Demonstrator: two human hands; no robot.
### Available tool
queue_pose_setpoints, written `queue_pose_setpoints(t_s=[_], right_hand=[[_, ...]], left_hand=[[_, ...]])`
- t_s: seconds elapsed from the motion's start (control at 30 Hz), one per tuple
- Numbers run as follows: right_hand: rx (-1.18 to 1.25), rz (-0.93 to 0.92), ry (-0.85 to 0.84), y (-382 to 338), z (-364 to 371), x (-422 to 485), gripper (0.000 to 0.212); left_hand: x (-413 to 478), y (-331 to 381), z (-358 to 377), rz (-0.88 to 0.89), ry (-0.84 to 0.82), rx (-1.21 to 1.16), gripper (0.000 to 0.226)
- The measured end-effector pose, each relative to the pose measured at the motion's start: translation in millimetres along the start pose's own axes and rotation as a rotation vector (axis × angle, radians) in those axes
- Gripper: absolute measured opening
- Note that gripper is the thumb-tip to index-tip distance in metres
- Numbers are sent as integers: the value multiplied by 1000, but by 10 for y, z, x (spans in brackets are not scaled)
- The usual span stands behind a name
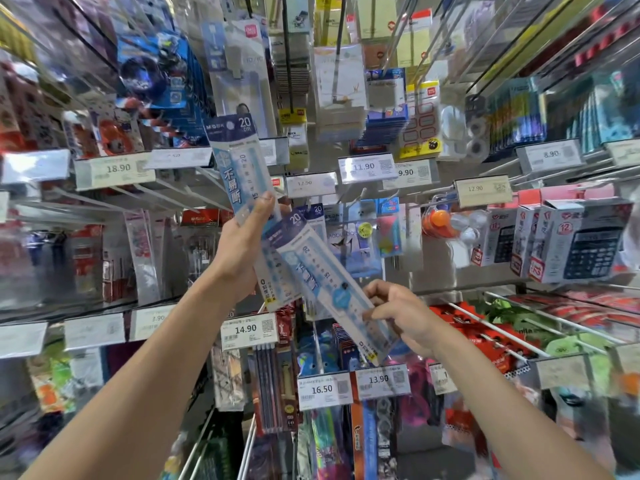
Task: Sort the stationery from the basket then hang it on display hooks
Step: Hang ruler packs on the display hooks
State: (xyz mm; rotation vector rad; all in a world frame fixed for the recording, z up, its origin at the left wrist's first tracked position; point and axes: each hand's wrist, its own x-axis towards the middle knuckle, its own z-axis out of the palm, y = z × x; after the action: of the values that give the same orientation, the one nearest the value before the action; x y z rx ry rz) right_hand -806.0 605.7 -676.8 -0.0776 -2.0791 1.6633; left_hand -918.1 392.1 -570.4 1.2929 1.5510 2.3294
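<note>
Left hand [242,247]: clamped on upright ruler [235,168], pack rising above the thumb.
Right hand [405,317]: pinching tilted ruler [322,271] at its near end, top leaning left across the upright one.

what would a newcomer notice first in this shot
Two blue-and-white rulers cross at centre: the left hand grips the upper ruler pack, and the right hand pinches the lower ruler pack near its bottom end. Behind them are crowded display hooks, with boxed calculators at the right.
</note>
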Motion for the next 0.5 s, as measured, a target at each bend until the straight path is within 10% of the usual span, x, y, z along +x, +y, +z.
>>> queue_pose_setpoints(t_s=[0.5], right_hand=[[-61,50,395,-142,149,172,24]], left_hand=[[-54,62,39,78,-26,62,79]])
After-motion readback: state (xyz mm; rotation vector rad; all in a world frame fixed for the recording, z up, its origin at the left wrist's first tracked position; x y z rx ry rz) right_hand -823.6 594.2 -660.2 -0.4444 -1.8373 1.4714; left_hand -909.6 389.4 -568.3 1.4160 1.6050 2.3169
